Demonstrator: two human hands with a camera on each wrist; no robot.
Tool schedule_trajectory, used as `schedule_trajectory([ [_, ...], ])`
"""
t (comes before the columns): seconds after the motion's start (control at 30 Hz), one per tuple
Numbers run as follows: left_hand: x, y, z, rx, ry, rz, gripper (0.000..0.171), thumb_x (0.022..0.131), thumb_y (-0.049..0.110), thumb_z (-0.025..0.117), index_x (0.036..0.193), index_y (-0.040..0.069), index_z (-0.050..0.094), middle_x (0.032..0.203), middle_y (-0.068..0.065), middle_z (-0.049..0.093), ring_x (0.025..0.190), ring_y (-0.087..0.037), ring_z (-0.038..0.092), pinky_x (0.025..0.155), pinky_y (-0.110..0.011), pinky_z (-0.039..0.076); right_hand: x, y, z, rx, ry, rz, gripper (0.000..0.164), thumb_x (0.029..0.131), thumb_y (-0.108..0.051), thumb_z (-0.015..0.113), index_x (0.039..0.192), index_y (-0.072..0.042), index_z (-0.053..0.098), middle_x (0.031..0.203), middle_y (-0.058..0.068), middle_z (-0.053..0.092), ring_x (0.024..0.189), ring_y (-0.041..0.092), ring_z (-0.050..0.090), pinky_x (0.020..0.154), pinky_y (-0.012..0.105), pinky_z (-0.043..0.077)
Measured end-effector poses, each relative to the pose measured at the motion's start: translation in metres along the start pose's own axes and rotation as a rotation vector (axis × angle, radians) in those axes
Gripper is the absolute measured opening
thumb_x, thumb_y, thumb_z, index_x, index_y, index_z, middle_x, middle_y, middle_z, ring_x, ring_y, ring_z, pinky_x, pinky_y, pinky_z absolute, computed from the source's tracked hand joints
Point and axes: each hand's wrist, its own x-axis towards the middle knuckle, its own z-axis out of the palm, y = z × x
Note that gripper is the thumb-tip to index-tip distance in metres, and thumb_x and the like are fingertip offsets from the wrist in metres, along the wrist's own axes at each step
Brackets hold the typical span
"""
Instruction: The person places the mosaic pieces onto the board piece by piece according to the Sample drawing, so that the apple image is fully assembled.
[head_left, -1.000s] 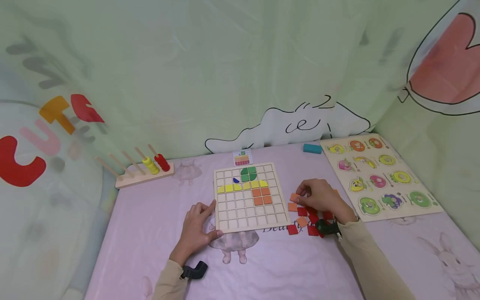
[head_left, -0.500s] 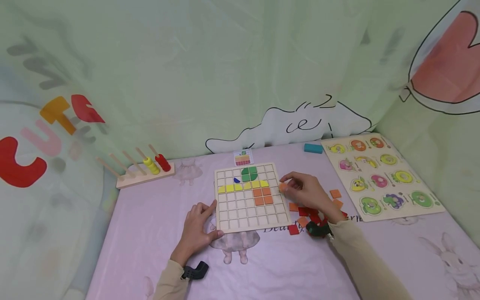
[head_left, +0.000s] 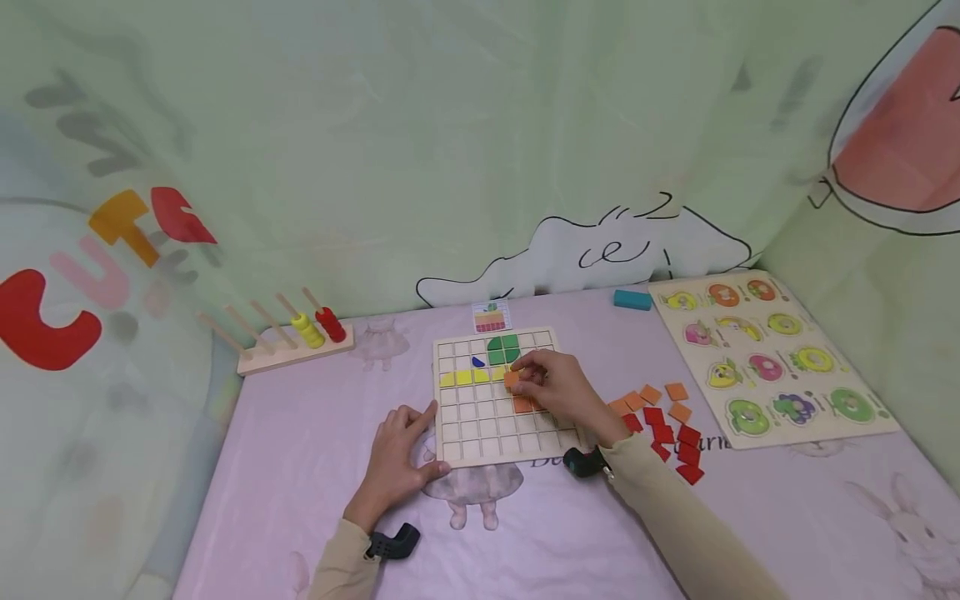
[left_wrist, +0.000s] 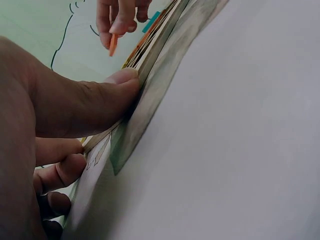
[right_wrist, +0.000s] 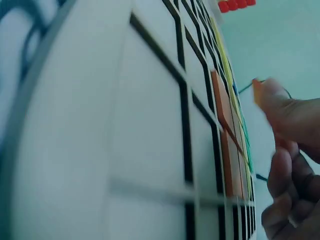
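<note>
The wooden grid board [head_left: 468, 429] lies on the table with a row of yellow pieces [head_left: 465, 377], green pieces [head_left: 502, 349], a small blue piece [head_left: 478, 362] and orange tiles set in it. At its near left corner, my left hand [head_left: 393, 450] holds the board between thumb and fingers; the thumb [left_wrist: 95, 102] lies on the near edge in the left wrist view. My right hand [head_left: 562, 387] pinches an orange square tile [head_left: 512, 381] by thumb and fingertips above the board's middle. The right wrist view shows that tile [right_wrist: 257, 92] raised off the grid. Some inlaid orange tiles are hidden beneath the hand.
Loose orange tiles [head_left: 649, 393] and red tiles [head_left: 688, 454] lie right of the board. A picture card [head_left: 491, 317] sits behind it. A fruit puzzle board [head_left: 712, 412] and teal block [head_left: 633, 300] are at right, a bead stacker [head_left: 296, 356] at left.
My right hand has picked up an orange tile from the loose pile and carried it left over the board. My left hand has stayed at the corner.
</note>
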Motion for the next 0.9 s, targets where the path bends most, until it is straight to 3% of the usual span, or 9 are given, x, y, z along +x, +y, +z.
schedule_trajectory([
  [0.17, 0.000, 0.001, 0.001, -0.005, 0.005, 0.004, 0.093, 0.072, 0.037, 0.088, 0.155, 0.012, 0.055, 0.107, -0.002, 0.055, 0.094, -0.014, 0.041, 0.085, -0.036, 0.034, 0.005, -0.008, 0.008, -0.066, -0.048, 0.034, 0.024, 0.087, -0.013, 0.087, 0.109, -0.005, 0.079, 0.085, 0.003, 0.064, 0.075, 0.015, 0.053, 0.068, 0.025, 0.043],
  [0.37, 0.000, 0.001, 0.000, -0.012, 0.007, 0.008, 0.093, 0.071, 0.036, 0.088, 0.155, 0.011, 0.055, 0.107, -0.002, 0.055, 0.093, -0.014, 0.041, 0.084, -0.036, 0.034, 0.007, -0.014, 0.011, -0.124, -0.094, 0.070, 0.026, 0.087, -0.016, 0.088, 0.110, -0.006, 0.080, 0.085, 0.002, 0.063, 0.079, 0.016, 0.054, 0.069, 0.028, 0.044],
  [0.9, 0.001, -0.001, 0.000, -0.006, 0.002, 0.010, 0.094, 0.072, 0.038, 0.089, 0.155, 0.011, 0.055, 0.107, -0.002, 0.055, 0.093, -0.014, 0.040, 0.084, -0.035, 0.033, 0.007, -0.016, 0.010, -0.130, -0.074, 0.114, 0.017, 0.089, -0.015, 0.085, 0.103, -0.006, 0.082, 0.082, 0.001, 0.062, 0.078, 0.016, 0.053, 0.067, 0.027, 0.043],
])
